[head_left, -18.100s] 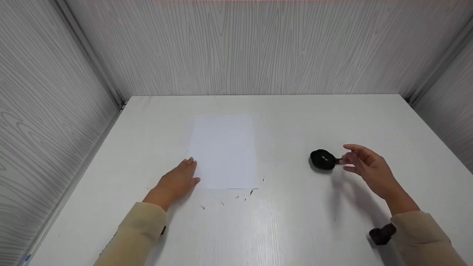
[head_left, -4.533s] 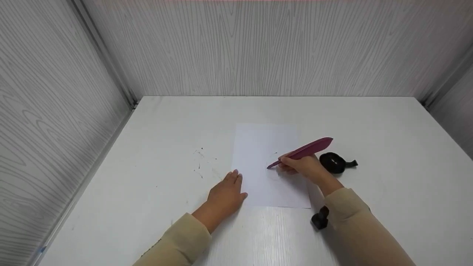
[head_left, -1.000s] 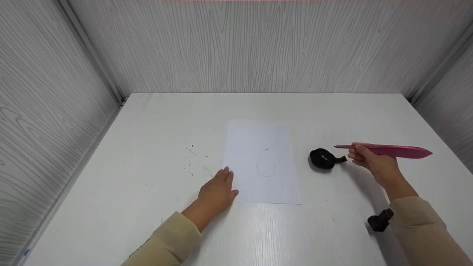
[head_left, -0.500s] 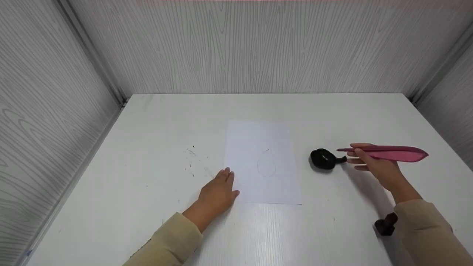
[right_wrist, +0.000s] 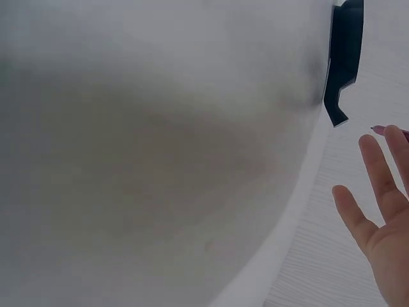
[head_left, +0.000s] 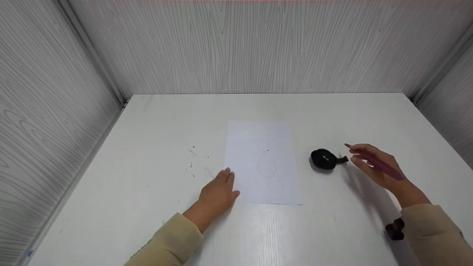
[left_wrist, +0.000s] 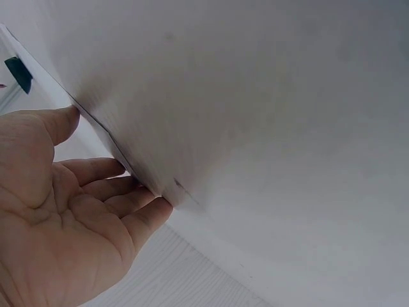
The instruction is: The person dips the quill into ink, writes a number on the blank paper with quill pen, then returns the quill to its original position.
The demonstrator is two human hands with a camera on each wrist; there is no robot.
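Note:
In the head view, my left hand (head_left: 218, 192) lies flat with its fingertips on the left edge of a white sheet of paper (head_left: 255, 184); the left wrist view shows those fingers at the sheet's edge. A thin oval line stands in the middle of the sheet. Raised at the right, my right hand (head_left: 382, 173) holds a magenta feather-shaped pen (head_left: 382, 166) between thumb and fingers, tip pointing left and tail slanting back over the wrist. Just left of the fingertips sits a glossy black rounded object (head_left: 323, 159) with a short flared neck.
Dark smudges (head_left: 191, 165) mark the white table (head_left: 166, 122) left of the sheet. Grey wood-grain panels (head_left: 236, 48) close off the back and sides. A small black block (head_left: 395, 229) is at my right sleeve cuff.
Since the oldest frame, the sheet has shifted right, and the pen and oval line have appeared. Over the last second the pen has turned in my right hand, its tail swinging down towards the wrist.

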